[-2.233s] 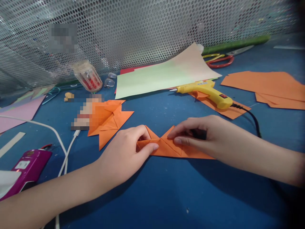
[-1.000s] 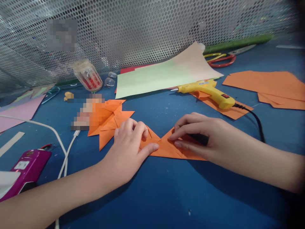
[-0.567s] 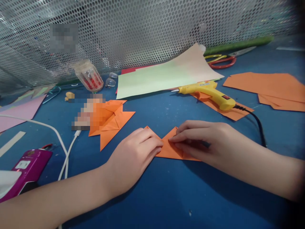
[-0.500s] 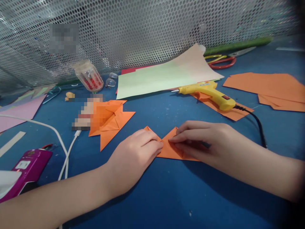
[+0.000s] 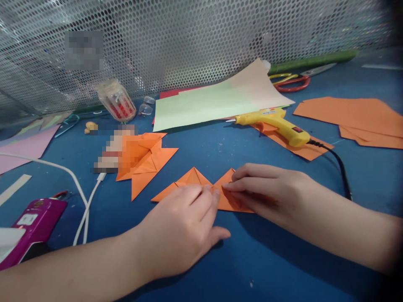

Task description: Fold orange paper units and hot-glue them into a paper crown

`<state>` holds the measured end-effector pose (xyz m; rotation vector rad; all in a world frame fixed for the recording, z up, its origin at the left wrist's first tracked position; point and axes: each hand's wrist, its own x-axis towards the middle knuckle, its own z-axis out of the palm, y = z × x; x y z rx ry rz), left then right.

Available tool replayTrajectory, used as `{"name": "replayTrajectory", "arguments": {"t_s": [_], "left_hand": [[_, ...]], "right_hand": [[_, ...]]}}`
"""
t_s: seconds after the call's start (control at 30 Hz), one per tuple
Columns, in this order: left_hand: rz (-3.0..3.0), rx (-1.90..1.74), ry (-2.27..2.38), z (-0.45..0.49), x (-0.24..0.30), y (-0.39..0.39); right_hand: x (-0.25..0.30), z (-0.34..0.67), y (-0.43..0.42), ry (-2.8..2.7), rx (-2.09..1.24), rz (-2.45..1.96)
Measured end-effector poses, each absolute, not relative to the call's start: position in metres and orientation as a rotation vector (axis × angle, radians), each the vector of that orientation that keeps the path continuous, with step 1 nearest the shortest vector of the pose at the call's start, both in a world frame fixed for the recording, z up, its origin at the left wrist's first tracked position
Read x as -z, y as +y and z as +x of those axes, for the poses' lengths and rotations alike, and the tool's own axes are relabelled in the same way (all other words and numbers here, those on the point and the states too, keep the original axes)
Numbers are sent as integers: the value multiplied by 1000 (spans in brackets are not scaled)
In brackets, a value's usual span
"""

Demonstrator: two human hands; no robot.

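A piece of folded orange paper (image 5: 192, 176) with two raised points lies flat on the blue table in front of me. My left hand (image 5: 184, 228) rests on its middle with the fingertips pressed down, the thumb stuck out to the side off the paper. At the right point of the paper, my right hand (image 5: 267, 188) has fingers and thumb closed in a pinch, the palm turned to the left. The paper's right end is partly hidden under that hand. Beyond my left hand sits another folded orange paper shape (image 5: 151, 159) with several points, partly over a blurred-out phone-like thing.
A yellow glue gun (image 5: 273, 123) with a black cord lies on orange paper. Behind are pale green sheets (image 5: 195, 107), red-and-yellow-handled scissors (image 5: 292, 84) and a jar (image 5: 117, 100) with red contents. Cut orange sheets (image 5: 349, 111) lie right; a purple device (image 5: 40, 222) and white cables (image 5: 86, 214) lie left.
My left hand has shifted down and towards me, uncovering the left part of the folded paper, and its thumb has come out from underneath. My right hand stays at the same point.
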<state>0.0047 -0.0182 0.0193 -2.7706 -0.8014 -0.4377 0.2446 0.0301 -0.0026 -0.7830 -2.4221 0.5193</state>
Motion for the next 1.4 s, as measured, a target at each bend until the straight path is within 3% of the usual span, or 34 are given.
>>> {"name": "replayTrajectory", "arguments": {"t_s": [0.13,0.4,0.73,1.07,1.17,1.3,1.4], "left_hand": [[-2748,407,-838,7,-22,-24],[-2641,349,-856,5,-8,-42],[-2667,330,-884,2,-11,-45],[-2904,450,-1007,-2,-8,-42],[-2980,402,-1023,-2,-13,-38],[-3024,389,-1078,-3,-11,-40],[-3014,436,-1157,-3,-4,-44]], "right_hand": [[-1,245,26,-2504,-413,-777],[6,244,1,-2529,101,-609],[27,242,-15,-2548,255,-590],[-9,238,3,-2646,281,-410],[-14,239,9,-2641,56,-482],[-20,242,29,-2541,-654,-661],[-25,236,50,-2514,-797,-744]]}}
